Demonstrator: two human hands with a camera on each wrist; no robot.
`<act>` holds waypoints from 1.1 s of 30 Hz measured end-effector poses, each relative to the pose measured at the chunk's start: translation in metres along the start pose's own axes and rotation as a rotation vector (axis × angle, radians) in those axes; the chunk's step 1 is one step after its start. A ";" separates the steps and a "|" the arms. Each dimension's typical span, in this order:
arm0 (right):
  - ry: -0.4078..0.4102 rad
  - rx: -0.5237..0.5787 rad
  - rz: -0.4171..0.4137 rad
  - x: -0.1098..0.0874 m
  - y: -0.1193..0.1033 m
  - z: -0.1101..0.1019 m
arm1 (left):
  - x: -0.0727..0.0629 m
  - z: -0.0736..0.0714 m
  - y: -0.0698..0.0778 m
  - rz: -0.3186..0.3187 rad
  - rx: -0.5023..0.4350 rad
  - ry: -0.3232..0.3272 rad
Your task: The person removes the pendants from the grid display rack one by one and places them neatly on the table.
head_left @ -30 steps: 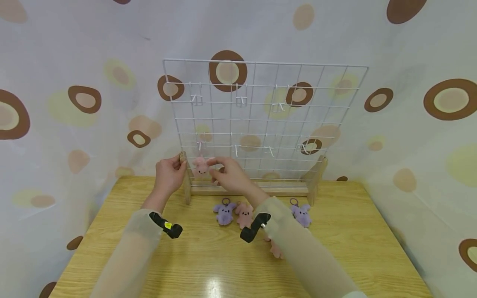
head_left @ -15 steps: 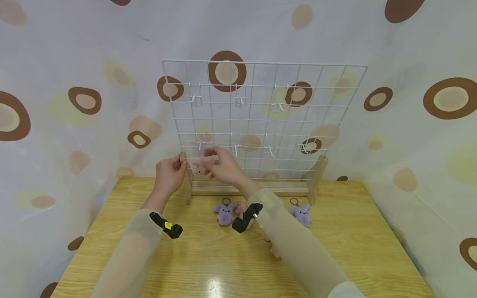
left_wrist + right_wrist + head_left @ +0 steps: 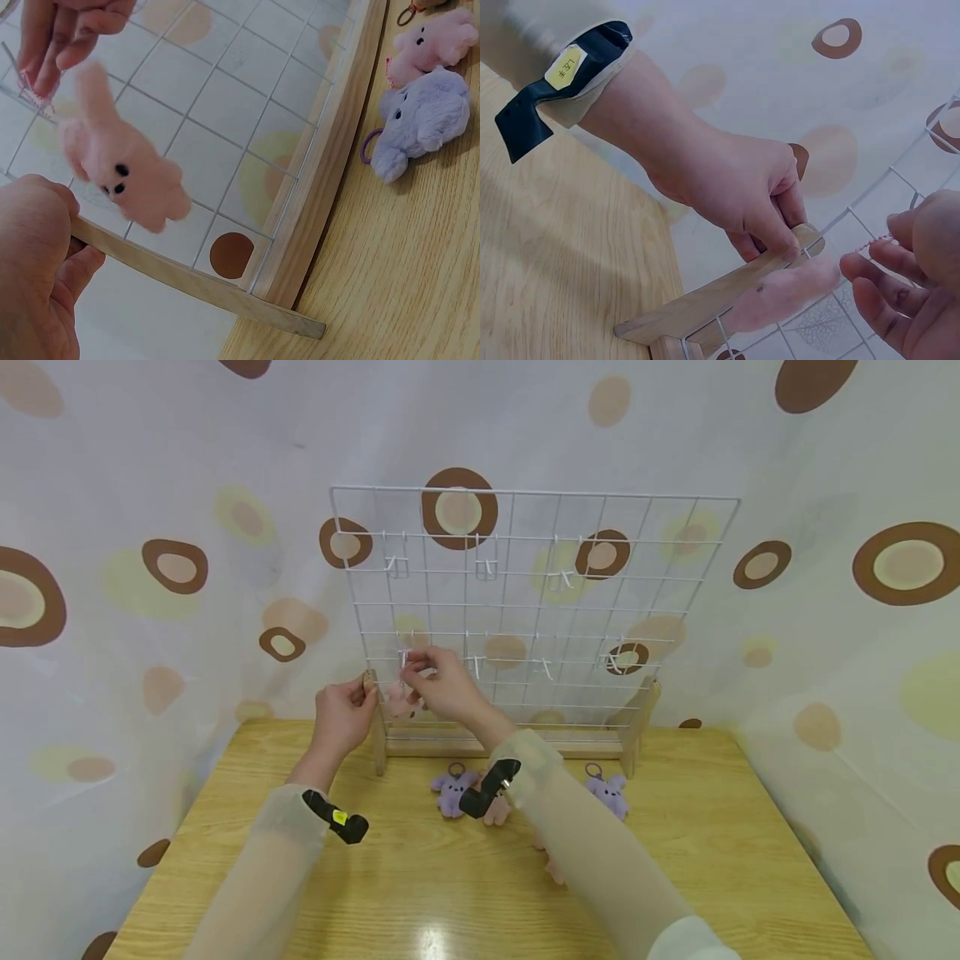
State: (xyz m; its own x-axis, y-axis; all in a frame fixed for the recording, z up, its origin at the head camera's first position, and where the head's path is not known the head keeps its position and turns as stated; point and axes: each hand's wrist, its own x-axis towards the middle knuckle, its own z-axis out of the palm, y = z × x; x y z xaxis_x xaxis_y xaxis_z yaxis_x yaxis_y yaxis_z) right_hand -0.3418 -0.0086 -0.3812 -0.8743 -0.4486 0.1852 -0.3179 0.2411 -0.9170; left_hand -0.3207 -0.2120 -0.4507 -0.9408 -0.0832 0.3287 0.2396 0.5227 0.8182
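My left hand grips the top of the wooden end post on the left of a white wire grid rack. Just right of it, my right hand pinches the pink-and-white cord of a pink plush keychain beside the lower left hook. The plush hangs below those fingers in front of the grid, its small black eyes showing in the left wrist view. In the head view the right hand partly covers it.
More hooks, such as this upper one, sit on the grid in two rows. On the wooden table lie a purple plush keychain, a second purple plush and a pink plush. Another pink one is mostly under the right sleeve.
My right hand has moved up and left from the plush's side to its cord near the hook. The left hand stays on the post.
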 end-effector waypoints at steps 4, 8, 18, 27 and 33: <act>0.064 -0.004 -0.009 0.000 -0.002 0.000 | 0.000 0.001 0.001 0.004 -0.002 0.002; 0.084 -0.006 -0.001 0.000 -0.003 0.000 | -0.001 0.002 0.002 0.015 0.003 0.002; 0.072 0.020 -0.024 -0.008 -0.008 -0.003 | 0.000 0.003 0.002 0.006 0.029 0.002; 0.006 0.052 -0.055 -0.023 -0.022 -0.004 | 0.001 0.002 -0.002 0.010 0.043 0.011; -0.037 0.132 -0.023 -0.032 -0.027 -0.003 | -0.001 0.001 0.000 0.012 0.052 0.014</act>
State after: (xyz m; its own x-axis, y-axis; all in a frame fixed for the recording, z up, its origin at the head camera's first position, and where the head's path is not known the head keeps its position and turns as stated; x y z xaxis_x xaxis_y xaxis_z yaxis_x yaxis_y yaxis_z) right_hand -0.3066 0.0019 -0.3614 -0.8525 -0.4847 0.1958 -0.2848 0.1165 -0.9515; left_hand -0.3204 -0.2113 -0.4512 -0.9343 -0.0881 0.3454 0.2382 0.5668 0.7887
